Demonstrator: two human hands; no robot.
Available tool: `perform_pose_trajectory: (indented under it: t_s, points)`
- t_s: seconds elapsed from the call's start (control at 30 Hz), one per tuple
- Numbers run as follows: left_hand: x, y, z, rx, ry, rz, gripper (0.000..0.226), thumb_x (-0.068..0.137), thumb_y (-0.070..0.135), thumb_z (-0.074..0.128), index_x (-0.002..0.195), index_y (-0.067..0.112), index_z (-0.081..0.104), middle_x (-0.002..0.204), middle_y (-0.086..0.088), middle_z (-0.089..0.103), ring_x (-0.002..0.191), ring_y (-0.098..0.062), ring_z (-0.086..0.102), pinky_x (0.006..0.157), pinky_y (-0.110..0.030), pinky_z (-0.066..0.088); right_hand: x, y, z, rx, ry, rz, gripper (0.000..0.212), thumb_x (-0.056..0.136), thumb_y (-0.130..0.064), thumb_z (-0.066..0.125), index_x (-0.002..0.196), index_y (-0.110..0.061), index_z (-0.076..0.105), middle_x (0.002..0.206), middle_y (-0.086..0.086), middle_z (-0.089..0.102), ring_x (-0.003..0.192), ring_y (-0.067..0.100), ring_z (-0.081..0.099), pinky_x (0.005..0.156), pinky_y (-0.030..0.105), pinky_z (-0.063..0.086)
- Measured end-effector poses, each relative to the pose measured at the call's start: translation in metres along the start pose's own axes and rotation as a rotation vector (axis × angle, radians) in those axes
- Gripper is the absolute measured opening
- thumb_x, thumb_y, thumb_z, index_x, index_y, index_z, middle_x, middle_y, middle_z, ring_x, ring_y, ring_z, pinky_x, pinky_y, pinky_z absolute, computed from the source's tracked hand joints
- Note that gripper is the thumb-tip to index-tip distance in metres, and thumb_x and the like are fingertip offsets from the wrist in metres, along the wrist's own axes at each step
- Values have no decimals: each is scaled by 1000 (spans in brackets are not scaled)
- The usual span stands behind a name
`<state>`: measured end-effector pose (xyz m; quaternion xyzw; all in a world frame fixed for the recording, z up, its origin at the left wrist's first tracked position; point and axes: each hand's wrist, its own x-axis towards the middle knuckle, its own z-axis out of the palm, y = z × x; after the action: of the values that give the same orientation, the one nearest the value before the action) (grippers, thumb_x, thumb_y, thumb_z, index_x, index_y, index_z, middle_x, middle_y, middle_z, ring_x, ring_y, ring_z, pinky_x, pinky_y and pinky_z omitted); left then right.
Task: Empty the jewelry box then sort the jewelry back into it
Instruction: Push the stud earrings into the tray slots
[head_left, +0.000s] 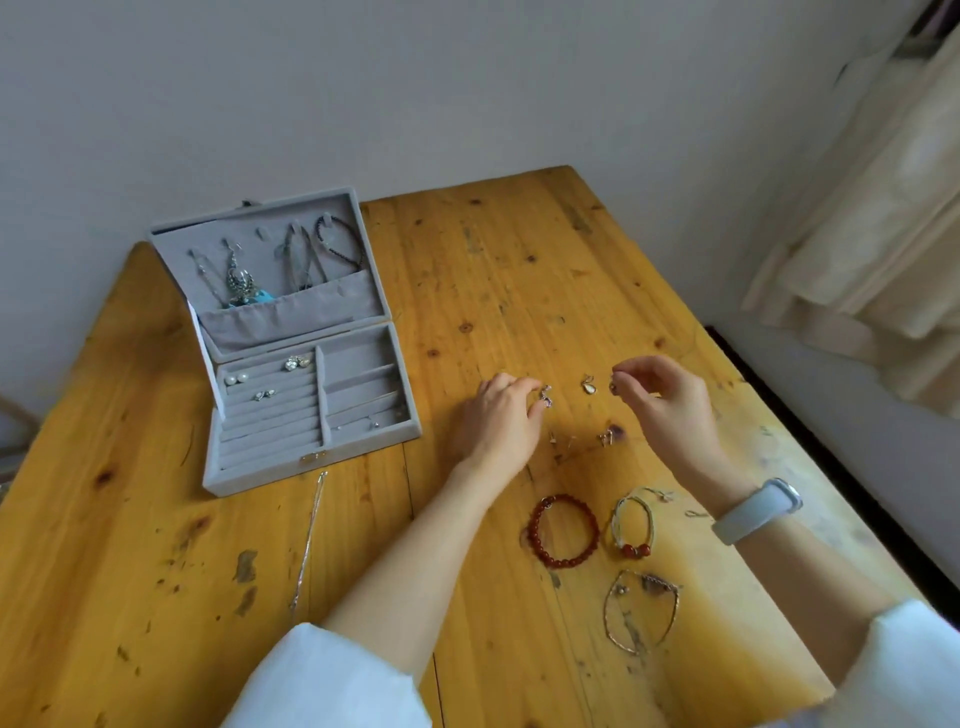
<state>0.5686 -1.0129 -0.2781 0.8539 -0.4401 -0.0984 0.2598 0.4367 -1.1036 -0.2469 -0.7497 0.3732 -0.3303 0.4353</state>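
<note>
A grey velvet jewelry box (311, 465) stands open at the left of the wooden table (519, 260). Necklaces and earrings hang in its lid, and a few earrings sit in its ring rolls. My left hand (498, 421) rests on the table right of the box, fingertips pinching a small silver earring (545, 397). My right hand (670, 400) is raised, thumb and forefinger pinching a small dark earring (613, 387). A drop earring (588, 385) lies between the hands. Small studs (605, 435) lie just below them.
A red bead bracelet (563, 530), a cord bracelet with red beads (632, 525) and a thin metal bangle (641, 610) lie near my forearms. A silver chain (309, 540) stretches in front of the box. A white wall is behind, curtains at the right.
</note>
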Motion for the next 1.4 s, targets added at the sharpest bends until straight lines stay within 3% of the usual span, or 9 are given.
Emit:
perform_pose_trajectory:
  t_s: [0.2,0.33,0.43,0.53,0.67,0.87,1.1,1.23,1.4]
  points:
    - [26,22,8,60,-21,-17,27,93,21,53,117,15,60,116,-5,54,100,-19,53,71,-24,43,-7,19,-16,-6,43,91,5,88,-13,56,86,-16,60,72,-7,61,74,12,57,71,28,47]
    - [33,22,8,75,-3,-31,16,93,17,53,100,14,67,108,-7,61,92,-22,59,74,-32,51,-10,23,-17,-39,14,82,6,89,-12,56,85,-16,59,73,-6,60,75,14,57,68,24,46]
    - [29,16,2,-90,49,-25,15,92,16,54,99,12,67,103,-4,65,92,-19,59,77,-29,50,-9,22,-14,-39,6,67,6,89,-13,56,85,-17,59,74,-5,61,74,11,57,64,19,44]
    - [11,9,-18,-355,207,-26,11,89,16,58,90,15,69,84,7,66,79,-9,59,68,-13,44,-8,13,-4,-17,-41,58,7,88,-13,57,84,-18,59,76,-5,61,71,11,58,62,20,46]
    - [-21,-18,-55,-559,329,-48,19,85,12,63,76,29,64,76,17,65,73,0,60,73,-17,48,-11,-10,23,-12,-137,-22,5,87,-14,59,84,-18,60,80,-5,62,74,7,56,66,20,43]
    - [-77,-82,-109,-793,439,-321,18,84,4,62,79,21,66,78,4,68,66,3,62,66,-10,48,-29,-60,90,57,-324,-170,8,85,-11,61,83,-19,59,75,-9,61,66,-4,54,60,8,39]
    - [-125,-157,-164,-797,462,-465,17,85,-1,58,92,12,66,83,-3,68,61,5,61,58,-7,45,-56,-108,175,57,-504,-338,14,83,-5,59,87,-16,68,77,-9,63,70,-2,55,64,5,38]
    - [-135,-179,-193,-712,288,-401,20,85,0,58,86,17,68,78,2,70,65,-2,60,59,-9,45,-65,-125,198,65,-572,-390,10,82,-8,62,85,-17,66,73,-18,59,71,-8,54,65,4,38]
    - [-116,-196,-200,-595,192,-383,18,83,1,61,91,16,67,82,2,69,65,6,59,63,-7,46,-60,-128,225,10,-578,-386,9,84,-10,62,85,-19,62,73,-22,55,71,-9,52,64,4,38]
